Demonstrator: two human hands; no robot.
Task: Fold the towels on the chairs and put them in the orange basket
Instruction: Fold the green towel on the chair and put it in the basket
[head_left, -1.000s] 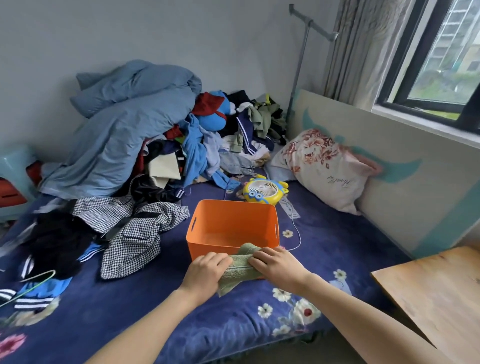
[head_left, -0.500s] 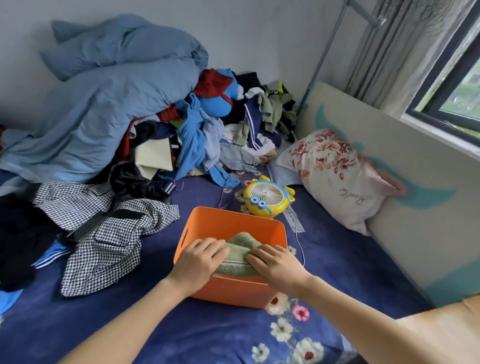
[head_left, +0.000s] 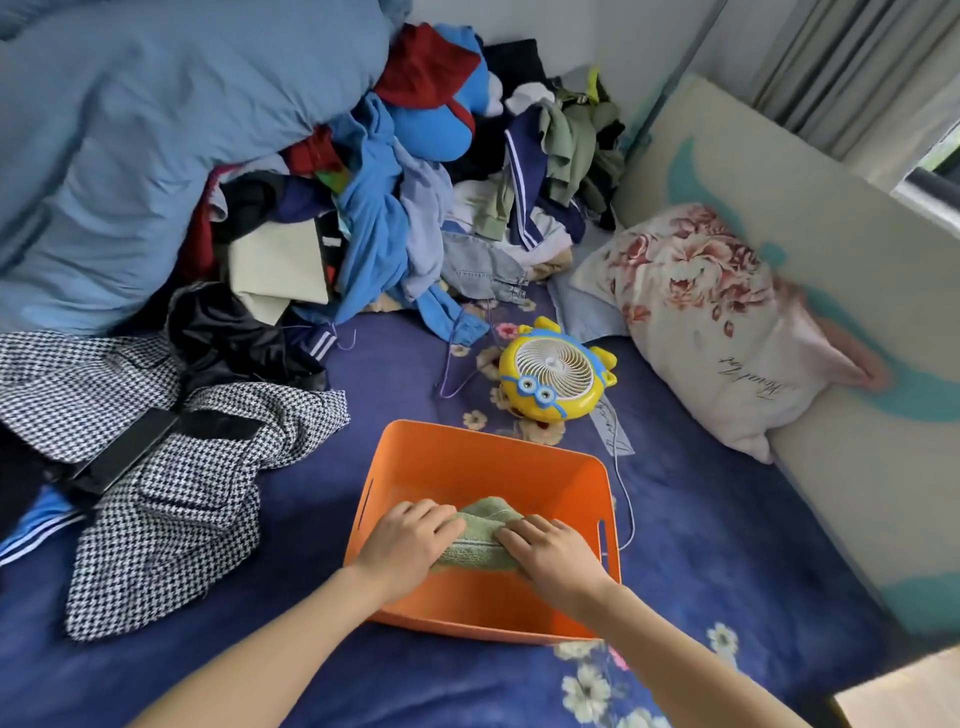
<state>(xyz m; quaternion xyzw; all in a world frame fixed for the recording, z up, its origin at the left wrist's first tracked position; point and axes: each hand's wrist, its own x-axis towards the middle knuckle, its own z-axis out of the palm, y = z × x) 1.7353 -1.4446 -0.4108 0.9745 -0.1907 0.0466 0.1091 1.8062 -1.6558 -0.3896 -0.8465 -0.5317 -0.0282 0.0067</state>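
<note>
Towel (head_left: 480, 540) deeper in basket (head_left: 467, 457), left hand (head_left: 408, 543), right hand (head_left: 553, 553) palm-down atop

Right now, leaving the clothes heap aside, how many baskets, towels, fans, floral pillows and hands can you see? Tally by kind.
Orange basket: 1
Green towel, inside the basket: 1
Yellow fan: 1
Floral pillow: 1
Hands: 2, left hand and right hand, both holding the towel
Total: 6

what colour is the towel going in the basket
Green, a muted sage; the folded towel shows best in the head view.
</note>
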